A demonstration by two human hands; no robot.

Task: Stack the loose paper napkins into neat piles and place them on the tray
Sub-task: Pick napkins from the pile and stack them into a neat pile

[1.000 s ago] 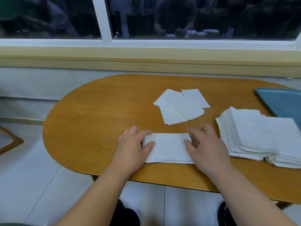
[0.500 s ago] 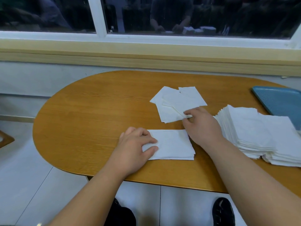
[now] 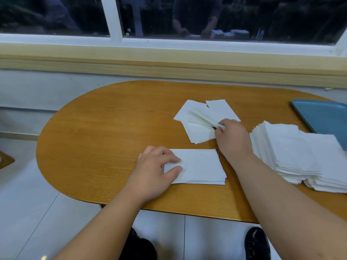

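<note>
oval wooden table (image 3: 93, 137), set against a wall under a dark window (image 3: 56, 15); pale tiled floor (image 3: 28, 203) below, two black shoes (image 3: 257, 243) at the near edge.

item 1. loose napkins (image 3: 197, 132): a few white sheets, fanned and crooked, on the far middle of the table. thin, soft, very light; they probably cling together and crease easily. best taken at a free corner or edge, one sheet at a time, or slid rather than lifted.

item 2. small pile (image 3: 201, 166): squared stack near the front edge, sheets fairly even. probably shifts at a nudge, so hold it down while adding to it.

item 3. tall stacks (image 3: 293, 152): two thick stacks at the right, slightly splayed, overlapping each other, just beside the tray. heavier as a block but floppy; probably best carried with both palms on opposite sides.

item 4. tray (image 3: 323, 117): blue, textured, at the far right edge, partly out of view. no napkins on the part that shows.

item 5. left hand (image 3: 155, 171): rests on the left end of the small pile, thumb and forefinger lying on top, pinning it, not gripping.

item 6. right hand (image 3: 232, 139): reaches to the loose napkins, fingertips pinching the near edge of one sheet, which lifts a little.

status: sorting unfinished; nothing visibly on the tray.
</note>
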